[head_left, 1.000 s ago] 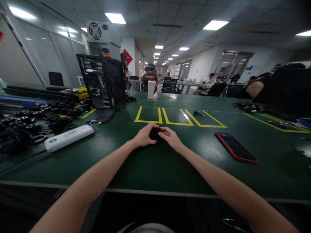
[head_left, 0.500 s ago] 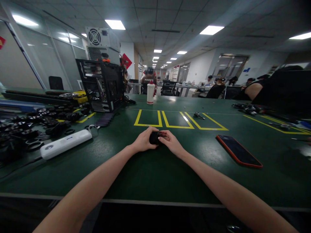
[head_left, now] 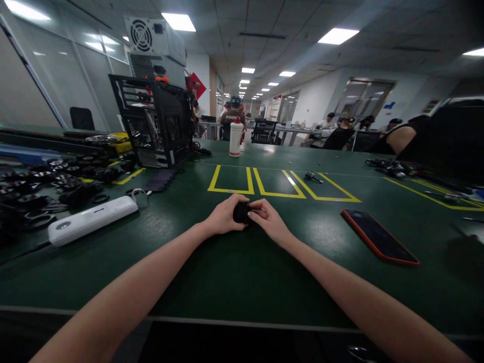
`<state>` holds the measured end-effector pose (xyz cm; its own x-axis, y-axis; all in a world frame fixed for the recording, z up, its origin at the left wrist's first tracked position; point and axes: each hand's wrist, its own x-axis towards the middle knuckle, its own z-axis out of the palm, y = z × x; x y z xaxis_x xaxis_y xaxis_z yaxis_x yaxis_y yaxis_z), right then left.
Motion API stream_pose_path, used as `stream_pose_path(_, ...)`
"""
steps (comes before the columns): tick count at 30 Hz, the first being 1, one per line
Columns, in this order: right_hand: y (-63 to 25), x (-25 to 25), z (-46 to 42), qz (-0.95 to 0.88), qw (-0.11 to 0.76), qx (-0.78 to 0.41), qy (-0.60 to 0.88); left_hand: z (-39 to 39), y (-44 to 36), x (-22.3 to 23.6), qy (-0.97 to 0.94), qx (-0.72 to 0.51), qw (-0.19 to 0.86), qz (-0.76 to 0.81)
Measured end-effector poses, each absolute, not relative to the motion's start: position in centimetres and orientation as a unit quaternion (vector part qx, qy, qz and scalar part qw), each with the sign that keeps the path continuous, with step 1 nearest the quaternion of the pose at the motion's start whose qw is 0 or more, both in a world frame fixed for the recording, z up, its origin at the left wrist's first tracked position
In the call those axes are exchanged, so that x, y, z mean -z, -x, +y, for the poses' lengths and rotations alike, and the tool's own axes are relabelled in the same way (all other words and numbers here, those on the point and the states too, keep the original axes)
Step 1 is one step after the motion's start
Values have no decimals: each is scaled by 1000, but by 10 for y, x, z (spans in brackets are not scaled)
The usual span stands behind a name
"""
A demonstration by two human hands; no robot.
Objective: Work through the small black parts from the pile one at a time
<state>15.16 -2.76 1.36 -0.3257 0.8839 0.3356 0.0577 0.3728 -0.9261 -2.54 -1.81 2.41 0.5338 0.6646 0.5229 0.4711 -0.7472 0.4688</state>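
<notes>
Black object (head_left: 240,214), small, held just above or on the green surface (head_left: 249,282), on the near side of the white bottle (head_left: 235,141), the reference for all positions below; contact with the surface cannot be judged. Left hand (head_left: 226,215) curled around the object's left side, thumb below, fingers over the top. Right hand (head_left: 269,220): thumb and forefinger brought together at the object's right edge; cannot tell whether they grip the object itself or a separate piece. Yellow tape outlines (head_left: 280,195) lie nearer than the bottle; a small dark part (head_left: 313,176) sits to its right, at the far end of the rightmost of these three. Orange-edged phone (head_left: 379,237): nearer and well right of the bottle. White elongated device (head_left: 93,220), cable attached: nearer and well left. Open computer case (head_left: 162,121): left of the bottle. Loose black parts (head_left: 38,176): farther left, spread in a heap.
</notes>
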Motion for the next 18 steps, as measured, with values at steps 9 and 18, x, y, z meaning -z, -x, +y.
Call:
stream_pose_path(9,-155,-8,-29,-706,454,-436,323,-17,25,-22,-865,-360,140,321)
stream_pose_path(18,-154,-13,-25,-696,469,-416,351,-16,24,-22,-861,-353,151,335)
